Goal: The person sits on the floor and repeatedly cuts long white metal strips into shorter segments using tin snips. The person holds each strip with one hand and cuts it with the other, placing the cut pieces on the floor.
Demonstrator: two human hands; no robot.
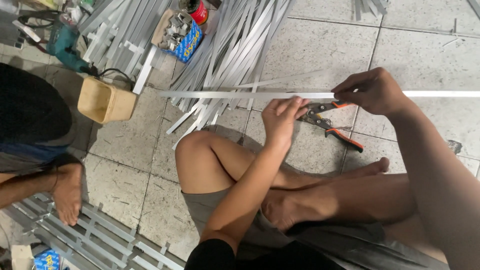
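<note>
A long thin metal strip (225, 94) runs level across the view. My right hand (372, 90) pinches it near the middle right. My left hand (281, 117) touches the strip from below, with its fingers bent against it. Orange-handled tin snips (332, 122) lie on the tiled floor between my two hands, just under the strip. I sit cross-legged, with my knee (197, 150) below my left hand.
A heap of metal strips (235, 45) lies ahead. At the left are a tan plastic tub (105, 100), a box of metal clips (177, 32), a red can (196, 10) and a teal power tool (62, 42). Another person's foot (67, 192) rests on a metal lattice frame (95, 235).
</note>
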